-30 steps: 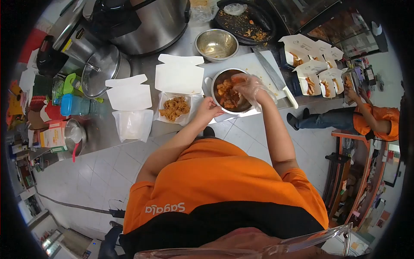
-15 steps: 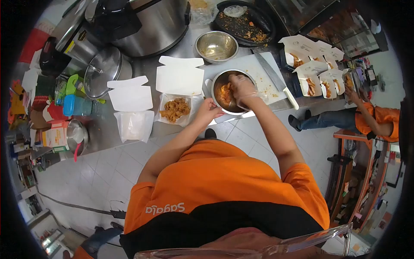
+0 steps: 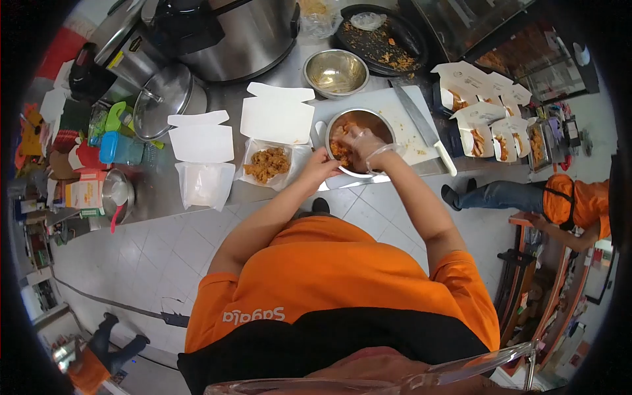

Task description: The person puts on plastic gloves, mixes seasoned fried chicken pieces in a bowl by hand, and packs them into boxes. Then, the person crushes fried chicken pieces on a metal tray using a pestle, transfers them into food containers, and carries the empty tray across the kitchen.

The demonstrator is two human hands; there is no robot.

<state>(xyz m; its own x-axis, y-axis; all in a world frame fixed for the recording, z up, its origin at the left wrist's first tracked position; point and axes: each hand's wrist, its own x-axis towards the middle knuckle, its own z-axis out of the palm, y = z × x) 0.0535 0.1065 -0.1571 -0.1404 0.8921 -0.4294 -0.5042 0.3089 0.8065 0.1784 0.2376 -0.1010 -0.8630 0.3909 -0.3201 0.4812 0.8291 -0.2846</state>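
Note:
A steel mixing bowl (image 3: 390,125) stands on the white cutting board (image 3: 409,105) and holds fried chicken pieces (image 3: 340,150) coated in reddish sauce. My left hand (image 3: 320,167) pinches the bowl's rim at its lower left. Inside the bowl is my right hand (image 3: 368,146), in a clear plastic glove, its fingers closed on the sauced pieces; the fingertips are partly hidden. Left of the bowl, an open white takeout box (image 3: 278,122) contains brown fried chicken (image 3: 267,164). Another open box (image 3: 203,145), lined with white paper, is farther left.
A large knife (image 3: 421,125) lies on the board's right side. Behind are a second steel bowl (image 3: 336,72) and a black tray (image 3: 378,43) with crumbs. Several filled boxes (image 3: 484,125) stand at right. A large cooker (image 3: 253,39) is back left. A co-worker (image 3: 566,201) is at far right.
My right hand has moved lower and turned within the bowl, among the chicken pieces. My left hand keeps its hold on the rim. The co-worker's hands have left the boxes at right.

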